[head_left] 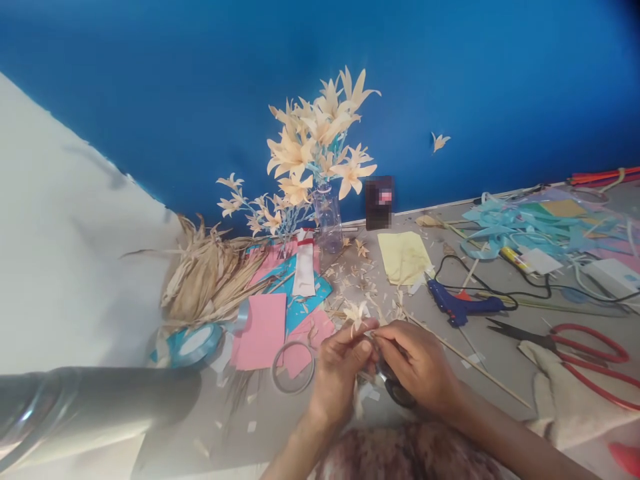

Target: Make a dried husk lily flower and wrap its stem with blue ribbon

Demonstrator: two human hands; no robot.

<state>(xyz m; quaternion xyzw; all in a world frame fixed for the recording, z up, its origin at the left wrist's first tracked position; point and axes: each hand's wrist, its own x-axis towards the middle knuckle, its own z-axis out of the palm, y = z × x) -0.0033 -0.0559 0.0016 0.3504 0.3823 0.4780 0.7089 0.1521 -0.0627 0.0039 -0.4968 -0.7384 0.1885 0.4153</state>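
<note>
My left hand (pixel 341 363) is closed on a small cream flower (pixel 355 315), whose pointed petals stand up above the fingers. It looks made of dried husk. Right beside it, my right hand (pixel 417 363) pinches its thumb and fingertips together close to the flower's base. What those fingertips hold is too small to make out. Black-handled scissors (pixel 399 393) show below the right palm; whether the hand holds them or they lie on the table, I cannot tell. Scraps of husk (pixel 367 283) are strewn on the table just beyond both hands.
Cream flowers fill a clear bottle (pixel 329 220) by the blue wall. Dried husks (pixel 200 273), pink paper (pixel 260 331), ribbon (pixel 200 343) and a tape roll (pixel 273 373) lie left. Rightward are a blue glue gun (pixel 457 303), a thin stick (pixel 470 360) and red-handled scissors (pixel 555 341).
</note>
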